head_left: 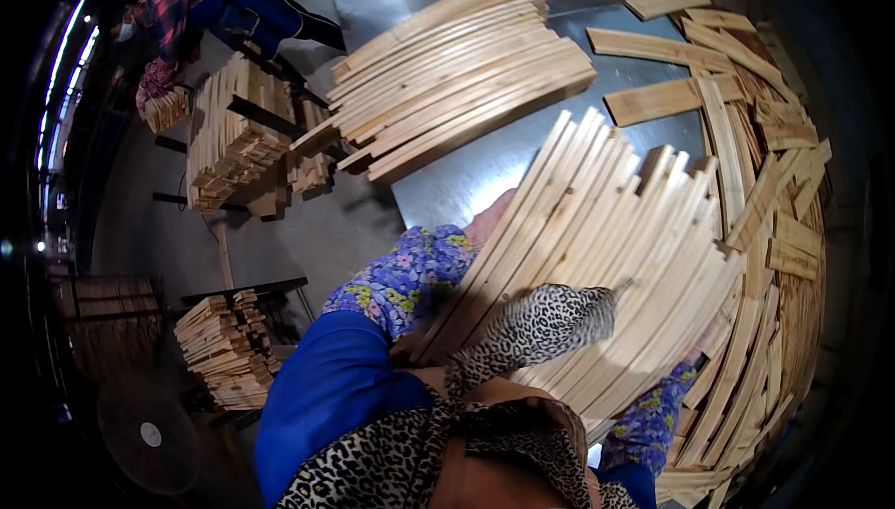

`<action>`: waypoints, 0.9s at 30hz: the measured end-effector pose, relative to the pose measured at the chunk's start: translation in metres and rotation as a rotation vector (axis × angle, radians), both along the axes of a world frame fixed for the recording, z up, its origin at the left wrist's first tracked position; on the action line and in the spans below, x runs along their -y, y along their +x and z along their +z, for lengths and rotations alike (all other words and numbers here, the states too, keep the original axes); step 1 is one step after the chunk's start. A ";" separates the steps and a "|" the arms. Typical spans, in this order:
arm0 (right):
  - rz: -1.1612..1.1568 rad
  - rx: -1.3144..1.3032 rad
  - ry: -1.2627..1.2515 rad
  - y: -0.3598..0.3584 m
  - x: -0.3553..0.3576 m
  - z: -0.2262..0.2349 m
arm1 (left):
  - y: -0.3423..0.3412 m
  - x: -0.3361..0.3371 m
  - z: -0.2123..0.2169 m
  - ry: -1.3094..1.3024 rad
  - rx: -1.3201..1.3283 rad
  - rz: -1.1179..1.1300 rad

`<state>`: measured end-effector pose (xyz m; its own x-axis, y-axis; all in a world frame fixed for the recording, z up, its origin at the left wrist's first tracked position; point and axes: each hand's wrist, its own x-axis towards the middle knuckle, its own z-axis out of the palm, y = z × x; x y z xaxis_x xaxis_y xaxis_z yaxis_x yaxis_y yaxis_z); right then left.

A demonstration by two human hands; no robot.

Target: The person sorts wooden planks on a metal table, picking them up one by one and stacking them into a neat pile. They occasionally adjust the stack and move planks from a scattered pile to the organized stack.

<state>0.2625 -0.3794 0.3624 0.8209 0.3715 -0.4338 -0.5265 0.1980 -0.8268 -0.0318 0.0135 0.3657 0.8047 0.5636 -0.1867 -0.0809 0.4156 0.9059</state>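
Note:
I hold a large bundle of pale wooden slats (615, 220) against my chest, fanned out over a shiny metal table (447, 187). My left hand (488, 218), in a pink glove with a floral sleeve behind it, grips the bundle's left edge. Mostly hidden under the slats, my right hand (701, 343) clasps the bundle's lower right side, and its floral sleeve shows below. The end of a leopard-print scarf (536, 327) lies across the near ends of the slats.
A second neat stack of slats (457, 71) lies on the table beyond. Loose slats (746, 108) are heaped along the right. On the left stand stacked slats (233, 131) and a lower pile (224, 350). Another person (219, 10) bends over at the top left.

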 end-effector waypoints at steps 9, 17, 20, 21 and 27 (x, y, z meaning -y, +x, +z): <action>-0.217 0.286 -0.453 -0.056 0.037 0.059 | 0.111 -0.101 0.159 0.732 0.463 0.008; -0.308 0.558 -0.665 -0.091 0.056 0.108 | 0.071 -0.072 0.199 0.310 0.226 -0.277; -0.259 0.620 -0.690 -0.089 0.010 0.114 | -0.019 -0.085 0.207 0.392 0.125 -0.414; -0.286 0.627 -0.717 -0.100 0.006 0.118 | -0.045 -0.099 0.207 0.403 0.082 -0.466; -0.249 0.645 -0.740 -0.173 0.026 0.096 | -0.065 -0.128 0.180 0.515 -0.223 -0.741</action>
